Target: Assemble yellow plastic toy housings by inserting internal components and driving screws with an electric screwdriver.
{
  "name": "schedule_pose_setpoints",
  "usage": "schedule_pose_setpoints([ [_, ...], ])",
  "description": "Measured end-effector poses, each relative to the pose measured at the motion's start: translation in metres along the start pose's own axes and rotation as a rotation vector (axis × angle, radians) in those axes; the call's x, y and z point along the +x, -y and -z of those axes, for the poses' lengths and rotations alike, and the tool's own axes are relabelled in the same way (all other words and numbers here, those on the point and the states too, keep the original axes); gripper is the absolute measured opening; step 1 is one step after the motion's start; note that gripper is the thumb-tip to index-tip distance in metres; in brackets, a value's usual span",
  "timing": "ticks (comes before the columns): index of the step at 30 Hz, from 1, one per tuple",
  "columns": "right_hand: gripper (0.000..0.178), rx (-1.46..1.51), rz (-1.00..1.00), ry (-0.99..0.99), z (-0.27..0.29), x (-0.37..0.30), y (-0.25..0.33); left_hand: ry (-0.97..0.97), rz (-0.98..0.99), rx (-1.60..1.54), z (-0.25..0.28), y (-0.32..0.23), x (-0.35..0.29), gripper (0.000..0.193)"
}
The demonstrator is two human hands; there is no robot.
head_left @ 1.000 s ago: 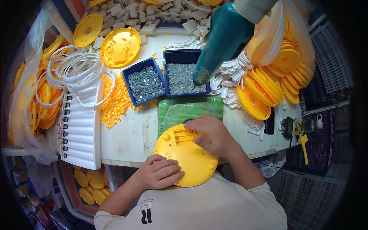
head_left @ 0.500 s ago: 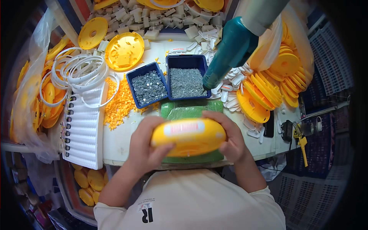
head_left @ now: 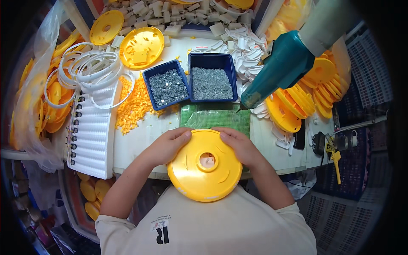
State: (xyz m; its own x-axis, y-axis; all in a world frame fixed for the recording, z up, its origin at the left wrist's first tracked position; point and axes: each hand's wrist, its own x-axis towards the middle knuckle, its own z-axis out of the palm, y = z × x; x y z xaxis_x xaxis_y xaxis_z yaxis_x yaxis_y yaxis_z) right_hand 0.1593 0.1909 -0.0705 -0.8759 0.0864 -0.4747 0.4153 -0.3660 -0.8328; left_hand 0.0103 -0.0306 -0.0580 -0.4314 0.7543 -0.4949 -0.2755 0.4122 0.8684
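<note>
A round yellow plastic casing (head_left: 191, 176) with a raised ring around its central hole faces up between my hands, over the table's near edge. My left hand (head_left: 171, 145) grips its far left rim, the thumb lying on top. My right hand (head_left: 239, 147) holds the far right rim in the same way, with its fingers mostly hidden beneath. Just beyond the casing lies a green mat (head_left: 214, 117) under clear film. A teal electric screwdriver (head_left: 276, 70) hangs at the right, its tip above the mat's far right corner.
Two blue bins (head_left: 190, 63) of small metal screws stand behind the mat. Loose small yellow parts (head_left: 127, 112), white rings (head_left: 91, 70) and a white foam tray (head_left: 95, 136) lie left. Stacked yellow discs (head_left: 284, 112) and white plastic pieces (head_left: 248, 55) fill the right.
The casing has turned from edge-on, its labelled side showing, to its round face up, and has come nearer my body. The screwdriver now appears farther right. Both hands keep hold.
</note>
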Motion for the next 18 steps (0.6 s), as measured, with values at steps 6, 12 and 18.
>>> schedule_pose_setpoints([
  [6,0.043,-0.29,0.258,-0.139,-0.025,-0.026,0.034,-0.181,-0.214,0.059,-0.01,-0.012,-0.019,0.042],
  [12,0.061,-0.827,1.144,-0.078,-0.026,-0.039,0.052,-0.469,-1.188,0.688,-0.008,-0.041,-0.048,0.051],
  [18,0.057,-1.019,1.257,-0.156,-0.025,-0.03,0.038,-0.551,-1.187,0.709,-0.013,-0.015,-0.037,0.053],
])
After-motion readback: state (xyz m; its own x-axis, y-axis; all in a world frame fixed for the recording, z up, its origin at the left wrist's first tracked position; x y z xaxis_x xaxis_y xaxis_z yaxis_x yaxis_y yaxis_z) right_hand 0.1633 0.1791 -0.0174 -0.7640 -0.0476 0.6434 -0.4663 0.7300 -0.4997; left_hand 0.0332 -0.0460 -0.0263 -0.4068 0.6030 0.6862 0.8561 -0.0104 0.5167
